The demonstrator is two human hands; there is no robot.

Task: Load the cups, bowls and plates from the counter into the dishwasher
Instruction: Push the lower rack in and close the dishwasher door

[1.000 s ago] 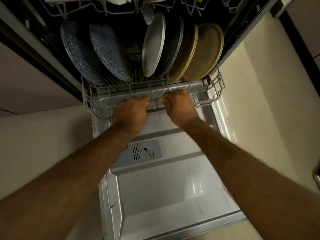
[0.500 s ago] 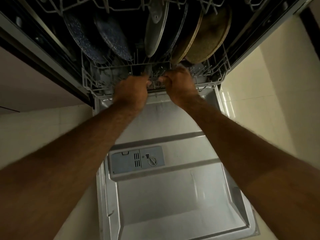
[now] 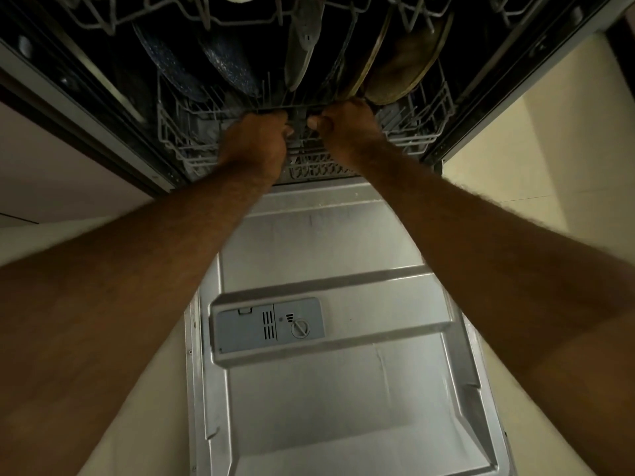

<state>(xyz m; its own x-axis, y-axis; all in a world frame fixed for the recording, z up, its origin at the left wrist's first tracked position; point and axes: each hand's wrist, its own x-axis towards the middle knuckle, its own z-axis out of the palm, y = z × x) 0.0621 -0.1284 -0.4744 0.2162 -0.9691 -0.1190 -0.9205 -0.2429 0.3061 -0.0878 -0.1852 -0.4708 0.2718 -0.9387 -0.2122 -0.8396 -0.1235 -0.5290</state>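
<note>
The plates (image 3: 302,53) I can see stand on edge in the lower rack (image 3: 185,142): two blue speckled ones to the left, a grey one in the middle and brown ones to the right. All sit beneath the upper rack (image 3: 154,15), whose load I can barely make out. My left hand (image 3: 256,139) and right hand (image 3: 347,127) are side by side, fingers curled round the rack's front rail, and the rack sits almost wholly inside the dishwasher (image 3: 86,108). The door (image 3: 343,389) lies folded down below my arms, its detergent dispenser (image 3: 268,328) facing up. I judge the loading near its end, with the rack to seat and the door to close. The table is out of view, so I cannot tell whether dishes remain there.
</note>
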